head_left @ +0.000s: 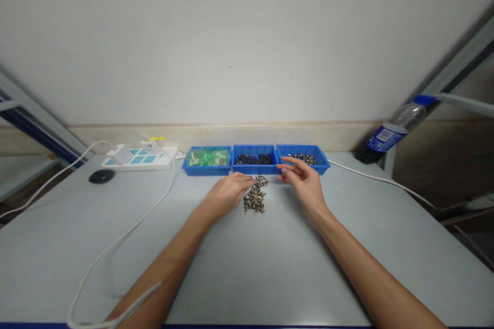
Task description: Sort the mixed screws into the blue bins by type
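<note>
A loose pile of small metal screw-like fittings (254,199) lies on the table in front of the bins. My left hand (228,194) is at the pile's left edge, its fingers bent together and their tips at the upper fittings; whatever is pinched there is too small to make out. To the right of the pile, my right hand (304,182) hovers before the right blue bin (322,160), fingers curved and apart, with no held thing visible. That bin contains more small metal pieces. Dark screws (254,159) fill part of the middle blue bin (254,169).
The left blue bin (206,170) contains green and clear small packs. Further left are a white power strip (165,160) with plugs, a black round object (101,176) and a white cable (127,231). A tilted bottle (389,133) leans at the right by the metal frame.
</note>
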{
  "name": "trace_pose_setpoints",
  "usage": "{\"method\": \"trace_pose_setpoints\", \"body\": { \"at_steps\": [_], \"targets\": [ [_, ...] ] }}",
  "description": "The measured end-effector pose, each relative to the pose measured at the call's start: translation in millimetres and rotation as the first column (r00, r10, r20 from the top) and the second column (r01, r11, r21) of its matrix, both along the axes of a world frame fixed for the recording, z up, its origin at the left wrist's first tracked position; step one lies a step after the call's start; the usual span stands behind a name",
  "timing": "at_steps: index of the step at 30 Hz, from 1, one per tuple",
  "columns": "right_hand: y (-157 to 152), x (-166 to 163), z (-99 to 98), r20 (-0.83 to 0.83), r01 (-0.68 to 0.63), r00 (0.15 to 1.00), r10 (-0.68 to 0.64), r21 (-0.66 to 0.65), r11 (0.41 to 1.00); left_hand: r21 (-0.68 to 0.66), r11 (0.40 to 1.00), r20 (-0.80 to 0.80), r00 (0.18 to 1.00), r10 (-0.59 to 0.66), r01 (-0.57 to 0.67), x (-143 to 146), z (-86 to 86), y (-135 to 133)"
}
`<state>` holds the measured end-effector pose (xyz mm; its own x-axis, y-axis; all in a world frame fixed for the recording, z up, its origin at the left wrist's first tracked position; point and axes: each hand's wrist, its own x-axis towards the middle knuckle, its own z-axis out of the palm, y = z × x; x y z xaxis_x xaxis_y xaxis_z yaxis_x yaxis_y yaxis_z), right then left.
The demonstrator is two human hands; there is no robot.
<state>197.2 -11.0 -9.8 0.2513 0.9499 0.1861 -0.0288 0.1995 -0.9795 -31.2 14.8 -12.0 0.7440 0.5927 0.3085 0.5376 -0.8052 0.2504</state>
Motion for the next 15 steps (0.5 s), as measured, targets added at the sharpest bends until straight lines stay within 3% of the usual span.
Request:
{"method": "trace_pose_setpoints", "body": {
  "at_steps": [5, 15],
  "targets": [
    [0.2, 0.0, 0.9, 0.011, -0.007, 1.000, 0.007, -0.014, 1.000, 0.021, 0.999, -0.072, 0.996, 0.043, -0.041, 2.0, 0.9, -0.8],
    [-1.9, -3.0, 1.9, 0.034, -0.037, 0.999, 0.038, -0.039, 0.999, 0.086, 0.967, -0.033, 0.969, 0.245, -0.241, 8.8, -5.6, -5.3]
  ]
}}
